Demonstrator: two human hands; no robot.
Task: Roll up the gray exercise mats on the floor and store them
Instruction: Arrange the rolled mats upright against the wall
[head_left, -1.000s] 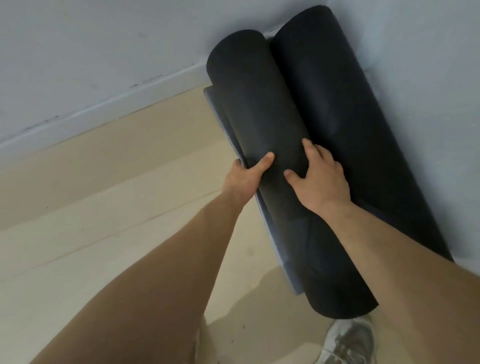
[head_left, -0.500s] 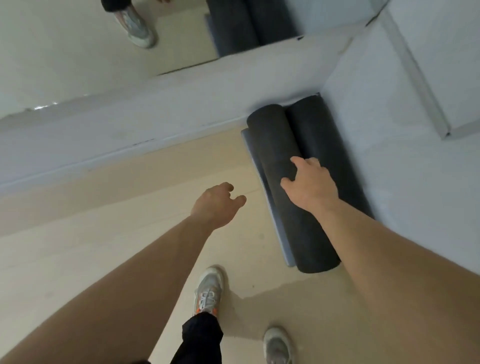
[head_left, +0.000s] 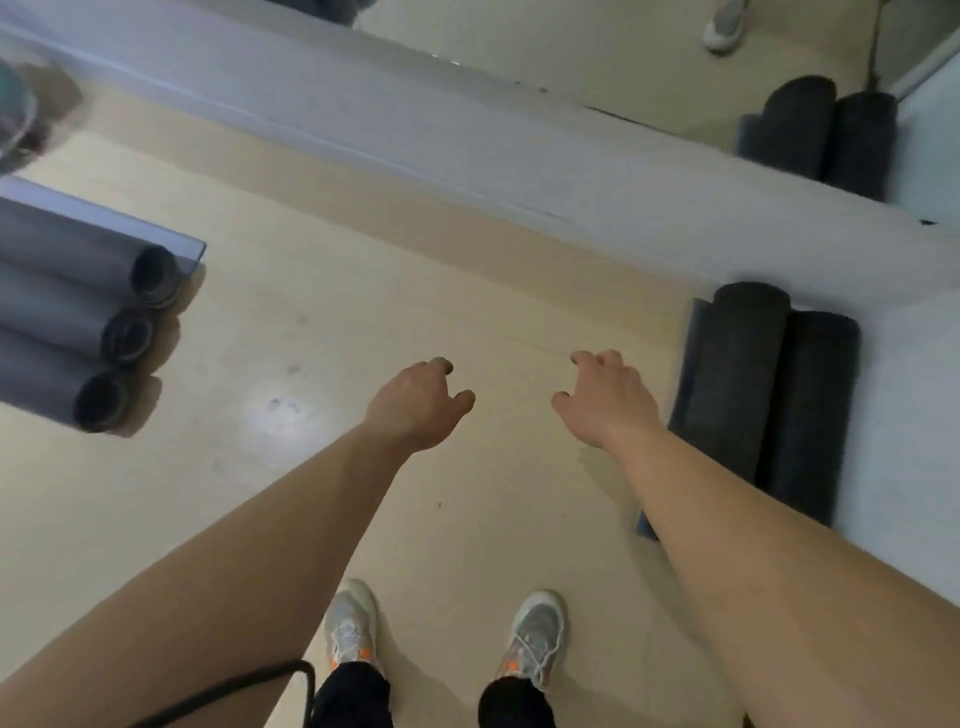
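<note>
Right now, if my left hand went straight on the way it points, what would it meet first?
Probably the low white wall base; from the left hand that line crosses only bare beige floor, depth unclear.

Five rolled mats (head_left: 737, 384), two hands (head_left: 415, 405), two shoes (head_left: 350, 623).

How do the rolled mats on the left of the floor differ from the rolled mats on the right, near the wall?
The left rolls are three and look lighter gray; the right rolls are two and look almost black. The left rolls show their open spiral ends; the right rolls lie along the wall, seen from the side. Both groups are rolled up, side by side on the floor.
</note>
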